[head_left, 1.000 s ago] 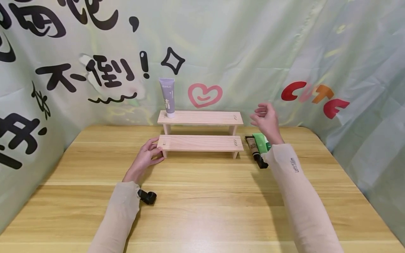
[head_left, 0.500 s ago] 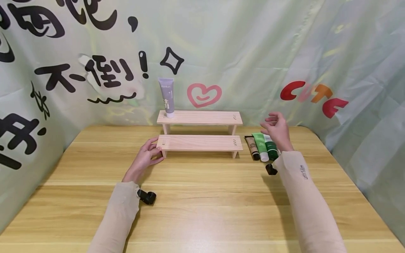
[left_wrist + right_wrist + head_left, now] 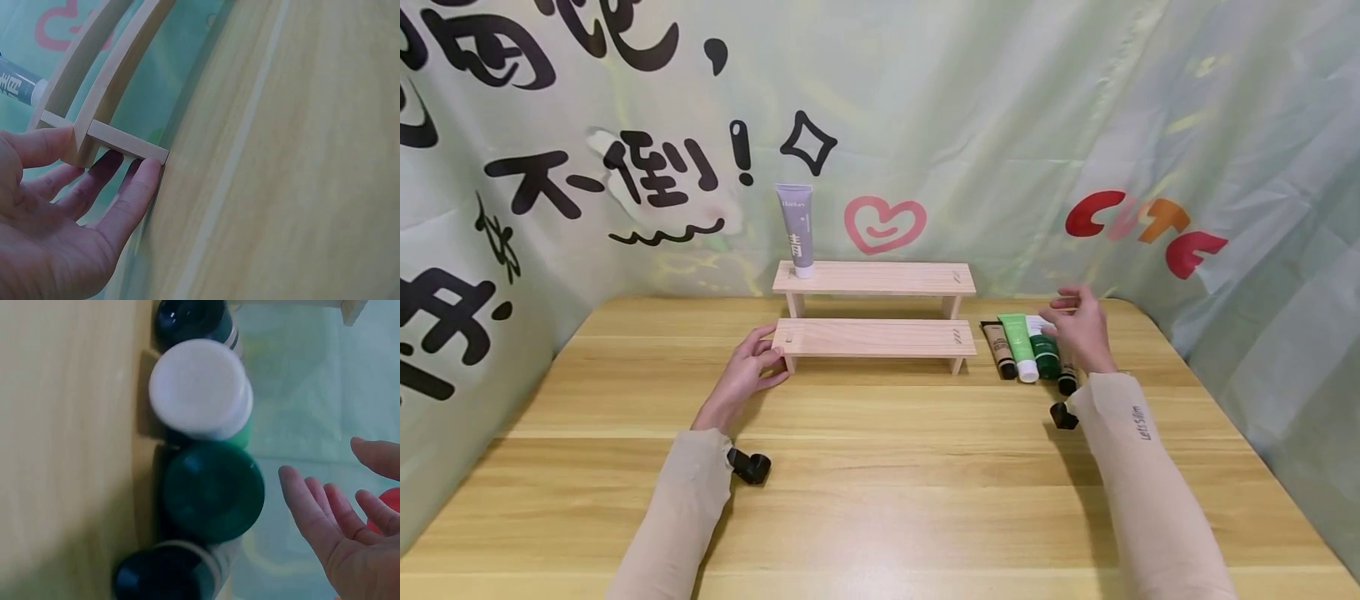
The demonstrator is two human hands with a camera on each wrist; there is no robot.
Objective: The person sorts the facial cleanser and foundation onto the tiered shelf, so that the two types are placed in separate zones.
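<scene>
My left hand (image 3: 747,369) holds the left end of a two-step wooden display rack (image 3: 880,338). In the left wrist view its thumb lies on the lower board and its fingers touch the side leg (image 3: 128,141). My right hand (image 3: 1081,327) hovers over a row of tubes, fingers loosely bent and holding nothing. The row has a tan tube with a black cap (image 3: 1000,350), a light green tube with a white cap (image 3: 1019,346), a dark green tube (image 3: 1045,357) and, partly hidden, another black-capped tube (image 3: 1067,379). A lilac tube (image 3: 797,229) stands cap-down on the upper step.
The rack and tubes sit toward the back of a wood-grain table (image 3: 880,492). Behind it hangs a printed cloth (image 3: 985,125) with a pink heart and lettering. Small black cameras (image 3: 749,467) sit at the wrists.
My right hand has moved right and down from beside the upper step to above the tubes, uncovering more of them. The left hand and rack stay in place.
</scene>
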